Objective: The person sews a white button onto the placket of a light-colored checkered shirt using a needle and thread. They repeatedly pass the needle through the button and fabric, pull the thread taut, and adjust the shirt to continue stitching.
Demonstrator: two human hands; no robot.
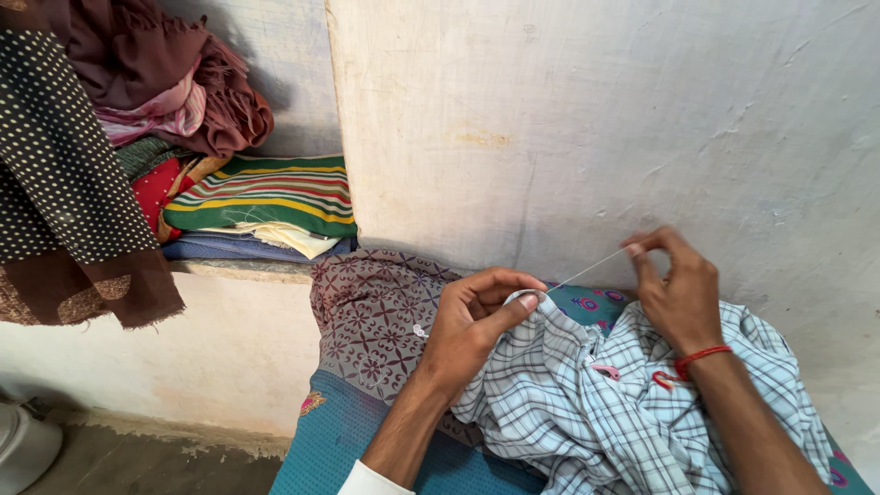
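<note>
While the checked shirt lies bunched over a teal patterned bed cover against the wall, left hand pinches a fold of it — fingers pressed together on the cloth. Right hand is raised just beside, fingers pinching a taut white thread running to the fold. Red cord on right wrist. Folded striped cloths sit on a shelf, upper left.
</note>
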